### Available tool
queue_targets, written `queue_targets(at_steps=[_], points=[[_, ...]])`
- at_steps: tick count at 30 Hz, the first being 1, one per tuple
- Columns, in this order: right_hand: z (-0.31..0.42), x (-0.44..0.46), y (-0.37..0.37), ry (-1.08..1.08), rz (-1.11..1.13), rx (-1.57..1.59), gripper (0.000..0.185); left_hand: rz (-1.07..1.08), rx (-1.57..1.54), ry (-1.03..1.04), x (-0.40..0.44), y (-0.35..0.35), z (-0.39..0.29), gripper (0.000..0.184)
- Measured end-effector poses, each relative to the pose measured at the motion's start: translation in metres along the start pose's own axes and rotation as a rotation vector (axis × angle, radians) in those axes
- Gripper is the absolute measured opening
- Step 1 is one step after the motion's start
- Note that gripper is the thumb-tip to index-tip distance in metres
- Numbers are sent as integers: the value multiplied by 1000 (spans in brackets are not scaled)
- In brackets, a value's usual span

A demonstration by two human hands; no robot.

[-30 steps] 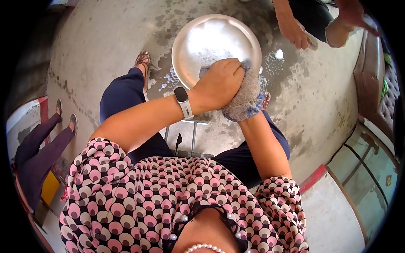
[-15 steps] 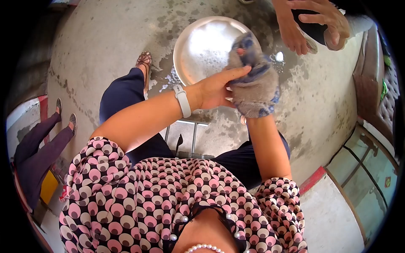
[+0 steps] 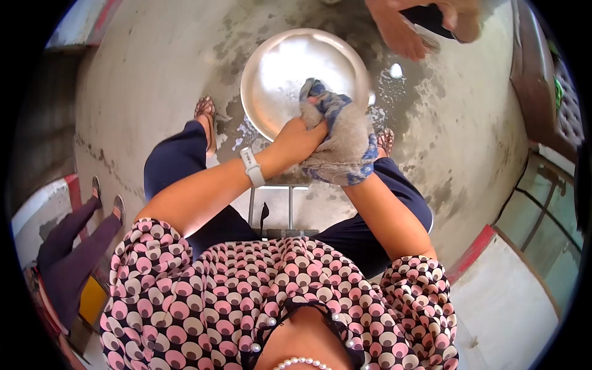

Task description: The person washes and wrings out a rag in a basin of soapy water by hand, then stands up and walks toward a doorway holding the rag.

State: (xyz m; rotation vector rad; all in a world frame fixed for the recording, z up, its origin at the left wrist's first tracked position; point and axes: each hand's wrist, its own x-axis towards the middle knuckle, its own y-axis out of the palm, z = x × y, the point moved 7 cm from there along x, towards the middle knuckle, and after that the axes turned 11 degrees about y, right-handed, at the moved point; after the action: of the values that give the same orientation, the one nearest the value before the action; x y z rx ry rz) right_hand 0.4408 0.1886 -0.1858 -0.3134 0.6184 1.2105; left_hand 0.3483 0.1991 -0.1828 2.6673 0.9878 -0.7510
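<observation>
A grey cloth with blue patches (image 3: 346, 132) covers my right hand (image 3: 314, 100) like a mitt, down to the wrist. Only a small reddish spot, perhaps a fingertip, shows near its upper end, so the fingers are hidden. My left hand (image 3: 297, 142), with a white wristband above it, is closed at the left side of the cloth and pinches its edge. Both hands are over the near right part of a large round metal basin (image 3: 250, 92), which stands on the floor; its inside looks bright and wet.
Another person's hands (image 3: 404, 31) are at the top right, near a white lump (image 3: 395, 71) on the wet concrete floor (image 3: 456, 148). A second person's legs (image 3: 77, 246) stand at the left. A dark tufted seat (image 3: 536, 80) is at the right. A metal stool frame (image 3: 290, 206) lies between my knees.
Both hands and the cloth have moved left and slightly toward me. My left fingers, earlier spread along the cloth, are now closed on its edge. The other person's hands have shifted up in view.
</observation>
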Motion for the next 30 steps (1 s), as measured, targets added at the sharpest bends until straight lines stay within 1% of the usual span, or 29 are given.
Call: queue_targets(at_steps=[1,2,3,4,5,6,7,8,9,10,11,12,13,14,16,17,18,19,20,22,23,24,25,26,27,28,29,30], points=[[17,-13,-1,-234,-53,-348,17,32,-50,-30,4,2,25,41],[40,-26,-2,-486,-141,-691,23,71,-73,-36,9,6,10,42],[23,-17,-4,-496,-219,-698,27,110,-74,-102,1,11,9,44],[19,-15,-5,-519,-238,-689,27,190,-144,-247,-3,13,19,45],[32,-10,-6,-494,-195,-815,24,202,-226,-224,0,13,2,45],[19,-13,0,-393,-105,-958,22,215,-367,-264,-18,23,15,47],[30,-12,11,-334,2,-1088,16,158,-297,-276,-30,24,26,48],[43,-14,11,-488,-76,-959,15,89,-193,-244,-33,15,18,49],[44,-33,13,-454,-15,-937,18,58,-161,-209,-47,17,28,49],[58,-44,14,-457,24,-914,22,21,-105,-140,-52,10,23,48],[80,-52,14,-535,-8,-955,21,-22,16,-23,-61,6,-8,45],[63,-55,17,-527,0,-993,20,-51,96,16,-87,11,-11,42],[51,-44,15,-568,-62,-1137,19,-10,31,122,-113,12,-26,38],[49,-50,3,-490,-76,-799,18,32,-19,266,-136,14,-57,34],[43,-64,0,-367,74,-432,14,20,-78,364,-165,16,-79,27],[49,-71,-3,-392,65,-449,14,25,-121,441,-184,17,-104,25],[54,-80,-6,-441,4,-625,17,20,-97,529,-203,18,-126,24],[56,-87,-9,-484,-60,-804,20,37,-91,669,-221,16,-145,23],[49,-84,-15,-496,-71,-831,20,47,-97,792,-242,19,-169,22],[32,-67,-36,-393,-3,-504,26,113,-30,1111,-283,29,-217,20],[59,-111,-41,-404,-85,-574,26,139,-58,1232,-301,36,-236,18],[52,-112,-50,-413,-99,-595,26,167,-87,1351,-319,43,-253,17],[25,-98,-62,-190,92,-202,16,157,-80,1428,-334,51,-268,13],[19,-110,-59,38,272,195,13,146,-74,1501,-347,59,-280,12],[10,-129,-63,345,346,734,27,215,-126,1574,-360,69,-291,12],[-7,-117,-72,376,514,815,26,285,-183,1643,-370,78,-301,14],[-54,-61,-116,145,225,384,25,398,-176,1756,-381,87,-312,12],[-79,-26,-148,-81,-62,-52,23,515,-167,1870,-394,94,-319,10]])
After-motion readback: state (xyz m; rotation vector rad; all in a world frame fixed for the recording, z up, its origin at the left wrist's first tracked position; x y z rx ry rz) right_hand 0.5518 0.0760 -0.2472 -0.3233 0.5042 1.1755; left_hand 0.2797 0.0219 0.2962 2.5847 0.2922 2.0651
